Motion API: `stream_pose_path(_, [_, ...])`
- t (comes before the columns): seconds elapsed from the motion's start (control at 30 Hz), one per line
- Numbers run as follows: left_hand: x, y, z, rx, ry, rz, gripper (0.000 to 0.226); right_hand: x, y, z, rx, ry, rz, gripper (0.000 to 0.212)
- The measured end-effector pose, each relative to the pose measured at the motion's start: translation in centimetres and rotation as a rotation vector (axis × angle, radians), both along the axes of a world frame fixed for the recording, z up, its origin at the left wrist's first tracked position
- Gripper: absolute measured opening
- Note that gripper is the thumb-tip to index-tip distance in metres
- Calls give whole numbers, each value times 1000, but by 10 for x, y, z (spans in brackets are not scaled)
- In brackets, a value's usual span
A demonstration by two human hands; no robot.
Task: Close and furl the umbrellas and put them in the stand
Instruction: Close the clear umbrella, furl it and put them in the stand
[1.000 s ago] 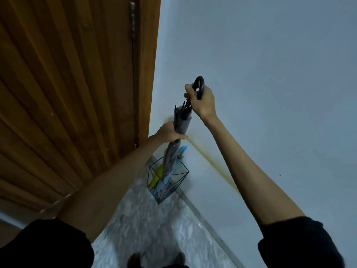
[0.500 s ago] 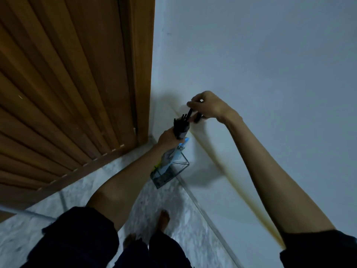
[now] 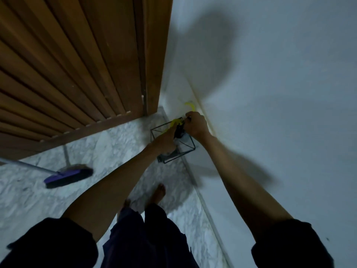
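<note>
The dark umbrella (image 3: 178,130) is held at its handle end by the right hand (image 3: 196,124), low inside the wire stand (image 3: 185,149); the left hand (image 3: 165,140) touches it — grip not discernible. If pushed askew, the light stand could be tipped.

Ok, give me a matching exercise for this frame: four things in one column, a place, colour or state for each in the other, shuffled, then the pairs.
Things:
1. broom
2. hooked handle
3. stand
4. right hand

Descriptions:
A. yellow, up against the wall
B. black wire, in the corner by the door
C. grips the top of the dark umbrella
D. purple head, lying on the marble floor

Pairs: 1-D, 2-A, 3-B, 4-C.
</note>
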State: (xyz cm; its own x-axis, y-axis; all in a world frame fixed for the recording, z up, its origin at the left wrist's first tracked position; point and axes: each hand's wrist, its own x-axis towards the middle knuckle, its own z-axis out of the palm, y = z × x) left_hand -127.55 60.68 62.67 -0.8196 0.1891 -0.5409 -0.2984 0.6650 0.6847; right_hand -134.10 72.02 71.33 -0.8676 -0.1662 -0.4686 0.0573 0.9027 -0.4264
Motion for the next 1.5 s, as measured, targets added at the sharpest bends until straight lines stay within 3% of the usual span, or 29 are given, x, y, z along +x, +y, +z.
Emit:
stream_pose_path(0.2, [10,6,-37,-76,-101,-65,87,4,4,-70,25,-17,44,19])
stream_pose_path(0.43, [11,5,-55,-121,-284,-66,100,15,11,-113,-5,-1,-34,21])
stream_pose_path(0.57, [13,4,-50,-184,-166,-150,92,9,15,-120,37,-16,18,21])
stream_pose_path(0.97, [14,-13,-59,-184,-189,-71,72,-11,18,-120,132,99,153,27])
stream_pose_path(1.13, [19,-19,-55,-169,-209,-53,80,-17,17,-115,166,131,146,23])
stream_pose_path(1.27, [11,-14,-45,-168,-166,-75,73,-25,11,-105,167,139,132,21])
stream_pose_path(1.5, [-12,0,-39,-195,-164,-142,78,-20,14,-116,101,51,119,23])
